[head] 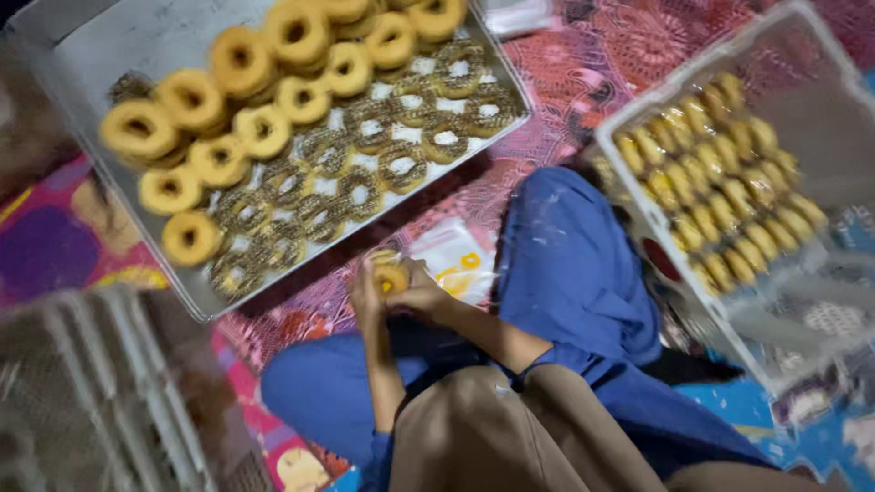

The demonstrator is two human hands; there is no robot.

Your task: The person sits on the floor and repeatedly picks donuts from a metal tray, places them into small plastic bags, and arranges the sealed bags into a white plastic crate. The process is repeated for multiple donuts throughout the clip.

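Between left hand (366,301) and right hand (421,293) sits a doughnut (392,276), clasped.

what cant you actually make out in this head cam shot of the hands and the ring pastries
- Head view, motion blur: how the left hand and right hand grip the small ring pastry.
- Plastic bag: partly behind the hands, contents unclear.
- Metal tray: top edge cuts off its far pastries.
- Clear box: glare and blur hide the shape of its pieces.
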